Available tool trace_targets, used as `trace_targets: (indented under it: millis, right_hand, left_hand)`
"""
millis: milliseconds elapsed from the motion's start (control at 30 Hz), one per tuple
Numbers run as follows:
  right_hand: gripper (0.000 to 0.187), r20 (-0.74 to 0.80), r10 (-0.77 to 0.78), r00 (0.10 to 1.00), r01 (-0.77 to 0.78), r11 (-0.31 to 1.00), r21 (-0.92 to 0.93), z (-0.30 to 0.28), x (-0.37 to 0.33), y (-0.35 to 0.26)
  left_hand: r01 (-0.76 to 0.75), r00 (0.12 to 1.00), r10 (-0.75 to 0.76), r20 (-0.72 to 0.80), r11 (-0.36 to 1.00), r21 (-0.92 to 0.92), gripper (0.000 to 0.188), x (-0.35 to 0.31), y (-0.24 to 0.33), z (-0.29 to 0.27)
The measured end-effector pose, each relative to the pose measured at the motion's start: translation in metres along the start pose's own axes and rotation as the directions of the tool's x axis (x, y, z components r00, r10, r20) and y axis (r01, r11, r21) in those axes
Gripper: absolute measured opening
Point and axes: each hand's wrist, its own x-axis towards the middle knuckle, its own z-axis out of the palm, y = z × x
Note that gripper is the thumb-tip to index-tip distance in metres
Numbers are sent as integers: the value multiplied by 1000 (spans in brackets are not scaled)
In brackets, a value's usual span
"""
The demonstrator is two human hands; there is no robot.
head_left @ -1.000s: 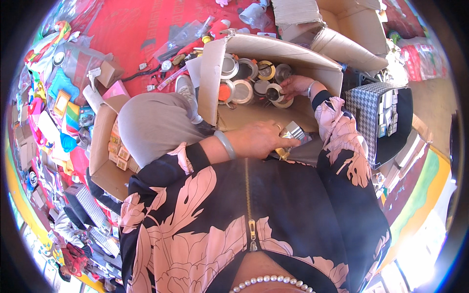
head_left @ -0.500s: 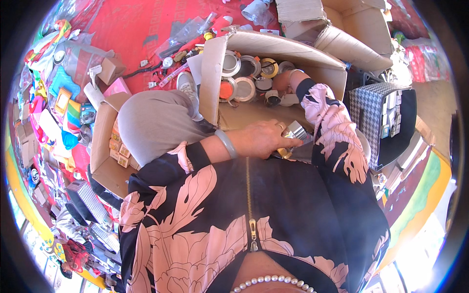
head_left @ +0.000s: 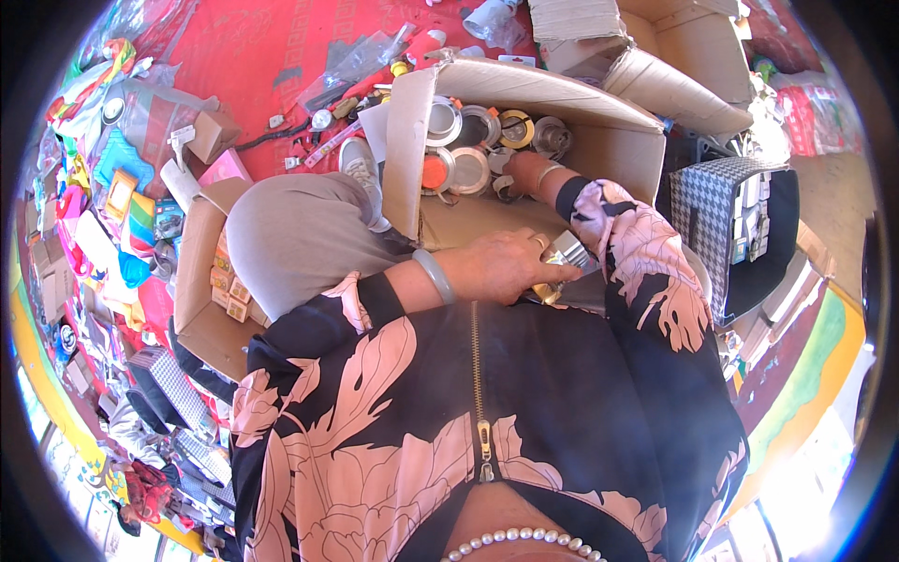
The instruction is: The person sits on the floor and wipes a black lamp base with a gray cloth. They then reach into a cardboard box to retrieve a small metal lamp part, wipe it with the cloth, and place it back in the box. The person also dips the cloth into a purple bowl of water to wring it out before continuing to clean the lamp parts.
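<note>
My left hand [head_left: 506, 264], with a pale bangle at its wrist, is closed around a shiny silver-and-gold cylindrical piece [head_left: 565, 253] in front of my jacket. Beyond it, my right hand [head_left: 528, 172] reaches into an open cardboard box [head_left: 409, 155]. Its fingers close on a small round silver fitting [head_left: 501, 163], partly hidden by them. Around that hand lie several round metal-rimmed fittings resembling downlights. Among them are a yellow-rimmed one [head_left: 516, 129], one with an orange centre [head_left: 434, 172] and a ribbed silver one [head_left: 552, 137].
A smaller carton [head_left: 201, 323] with little packages stands left of my grey-clad knee [head_left: 300, 234]. To the right is a houndstooth-patterned bin [head_left: 716, 211] holding small boxes. Another open carton [head_left: 655, 84] stands behind. Mixed goods and plastic bags cover the red floor sheet [head_left: 253, 56] at left.
My right hand has moved left inside the box, onto the small silver fitting, uncovering the ribbed fitting at the back right. My left hand keeps its hold, nearly still.
</note>
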Motion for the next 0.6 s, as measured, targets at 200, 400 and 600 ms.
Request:
trace_targets:
  millis: [200, 400, 600]
  right_hand:
    - [20, -206, 5, 979, -12, 999, -34, 46, 6, -6]
    - [16, -133, 16, 991, -16, 1000, 6, 51, 25, 7]
    - [17, -204, -54, 978, 18, 985, -174, 47, 24, -7]
  left_hand:
    - [22, 998, -21, 54, 1000, -12, 60, 0, 1, 0]
    - [42, 993, -43, 108, 999, 17, 62, 1, 0, -2]
    - [4, 1000, -4, 27, 1000, 0, 61, 1, 0, 1]
